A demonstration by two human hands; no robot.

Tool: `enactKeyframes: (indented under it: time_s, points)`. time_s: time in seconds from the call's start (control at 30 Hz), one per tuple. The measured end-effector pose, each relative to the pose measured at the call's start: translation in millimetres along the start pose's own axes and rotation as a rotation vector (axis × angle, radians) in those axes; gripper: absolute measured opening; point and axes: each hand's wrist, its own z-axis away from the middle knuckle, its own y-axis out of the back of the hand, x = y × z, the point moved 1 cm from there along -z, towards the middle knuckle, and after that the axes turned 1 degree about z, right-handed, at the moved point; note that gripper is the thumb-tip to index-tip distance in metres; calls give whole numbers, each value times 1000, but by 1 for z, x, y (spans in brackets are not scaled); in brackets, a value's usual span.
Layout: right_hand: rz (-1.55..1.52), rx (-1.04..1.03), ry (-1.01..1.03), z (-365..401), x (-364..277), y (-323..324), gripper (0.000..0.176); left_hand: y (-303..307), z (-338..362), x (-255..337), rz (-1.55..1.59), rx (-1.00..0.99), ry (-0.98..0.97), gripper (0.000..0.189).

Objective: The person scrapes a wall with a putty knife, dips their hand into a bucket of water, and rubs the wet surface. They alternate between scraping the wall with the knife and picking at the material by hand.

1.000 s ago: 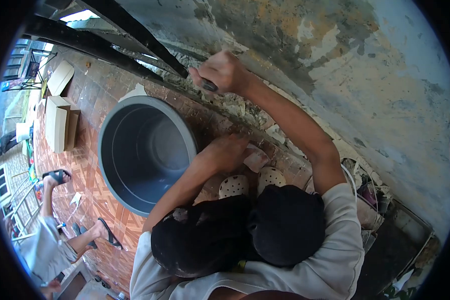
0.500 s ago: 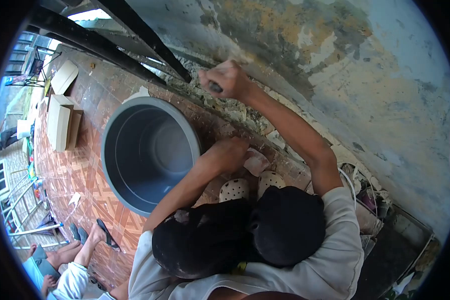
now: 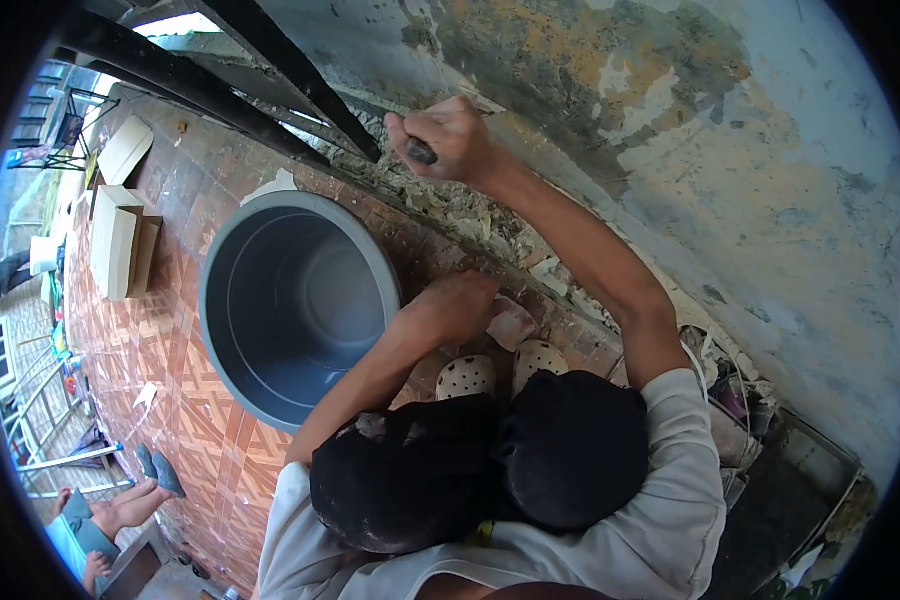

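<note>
My right hand (image 3: 445, 138) is closed around a dark-handled tool (image 3: 421, 151). Only the rounded end of its handle shows, so its kind cannot be told. The hand is raised beside the peeling wall, above a strip of broken plaster and rubble (image 3: 480, 218) at the wall's foot. Low near the floor, my left hand (image 3: 457, 305) is curled, its fingers mostly hidden beneath it. Right beside it lies a flat, pale reddish chunk (image 3: 511, 323) that looks like broken tile or masonry. To the left stands a large grey plastic tub (image 3: 300, 300), with nothing visible inside.
Dark metal beams (image 3: 290, 75) slant down toward the wall's foot. A cardboard box (image 3: 120, 240) sits on the patterned tile floor (image 3: 185, 370). Another person's legs (image 3: 135, 500) show at lower left. Debris and a dark panel (image 3: 790, 500) lie at lower right.
My right hand has shifted slightly up and left with the tool. The left hand has hardly moved. At lower left, a person in a white top and flip-flop is no longer in view.
</note>
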Motion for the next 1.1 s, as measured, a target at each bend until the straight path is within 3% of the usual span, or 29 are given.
enactKeyframes:
  time_s: [0.13,0.17,0.27,0.37,0.47,0.53,0.57,0.67,0.77,0.9,1.0,1.1]
  points:
    - [-74,-6,-65,18,13,12,24,-16,-1,-10,-32,4,-29,37]
    - [33,-51,-134,34,25,11,23,-12,-4,-12,-50,-1,-47,36]
    - [-79,-55,-20,13,-13,16,24,-13,-3,-10,-49,80,-63,33]
    - [3,-67,-108,15,2,21,26,-5,-4,-2,45,66,-153,31]
    - [15,-23,-178,30,20,14,21,24,18,20,272,176,-440,30]
    - [27,-12,-146,38,-11,20,18,66,60,39,461,193,-402,31]
    - [23,-26,-177,44,-22,26,16,78,80,37,558,205,-380,31]
    - [-35,61,-205,50,-43,47,18,73,137,-15,844,664,-24,43]
    - [108,-4,-319,55,-51,73,19,50,146,-102,921,749,383,45]
    - [98,13,-355,47,-62,80,30,4,109,-188,664,497,724,37]
    - [19,53,-369,56,-71,76,28,-26,87,-213,639,388,654,30]
    - [22,49,-395,56,-79,76,28,-26,79,-203,711,251,657,29]
